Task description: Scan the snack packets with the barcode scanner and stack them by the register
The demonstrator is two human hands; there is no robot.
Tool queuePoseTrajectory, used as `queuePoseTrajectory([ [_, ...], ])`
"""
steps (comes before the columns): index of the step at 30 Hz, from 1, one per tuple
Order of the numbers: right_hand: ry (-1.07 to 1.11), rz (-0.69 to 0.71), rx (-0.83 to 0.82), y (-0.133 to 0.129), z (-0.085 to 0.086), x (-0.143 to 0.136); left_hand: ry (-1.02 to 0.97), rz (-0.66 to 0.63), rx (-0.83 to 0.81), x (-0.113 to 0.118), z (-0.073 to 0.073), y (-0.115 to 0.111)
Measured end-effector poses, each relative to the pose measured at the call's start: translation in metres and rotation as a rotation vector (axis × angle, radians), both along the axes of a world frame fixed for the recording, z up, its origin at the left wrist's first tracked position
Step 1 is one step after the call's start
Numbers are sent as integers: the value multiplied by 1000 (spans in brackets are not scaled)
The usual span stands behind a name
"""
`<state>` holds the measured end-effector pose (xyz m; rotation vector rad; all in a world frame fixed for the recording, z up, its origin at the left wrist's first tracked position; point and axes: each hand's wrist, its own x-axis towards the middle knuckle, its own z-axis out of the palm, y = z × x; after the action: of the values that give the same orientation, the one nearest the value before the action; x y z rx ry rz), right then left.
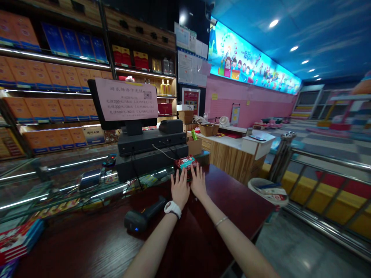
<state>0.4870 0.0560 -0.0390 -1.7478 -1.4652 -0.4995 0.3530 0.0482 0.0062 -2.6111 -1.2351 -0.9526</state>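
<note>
Packet [185,161]: seen at twelve o'clock from the fingers [182,176], near side overlapped by them (contact cannot be told).
Left hand [180,190]: held outstretched, fingers spread.
Right hand [199,184]: likewise spread.

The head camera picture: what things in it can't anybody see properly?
Red packet: near side mostly hidden in the head view by the left hand and right hand.
Pink sign: bottom line too small in the head view.
Stacked packs: cut off by the head view's left edge.
</note>
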Motion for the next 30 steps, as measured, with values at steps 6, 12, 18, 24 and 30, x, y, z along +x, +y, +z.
queuePoseTrajectory([
  [6,-20,-49,-118,-2,11,4,8,-7,-21,3,6,1],
  [12,-15,-1,-171,-18,26,-1,10,2,-23,-11,10,-5],
  [18,-57,97,-187,-43,38,-19,8,43,12,-41,20,-14],
  [24,-153,114,-208,-65,56,-57,5,71,109,-81,27,-34],
  [30,-220,212,-140,-80,69,-111,48,87,136,-139,25,-49],
])
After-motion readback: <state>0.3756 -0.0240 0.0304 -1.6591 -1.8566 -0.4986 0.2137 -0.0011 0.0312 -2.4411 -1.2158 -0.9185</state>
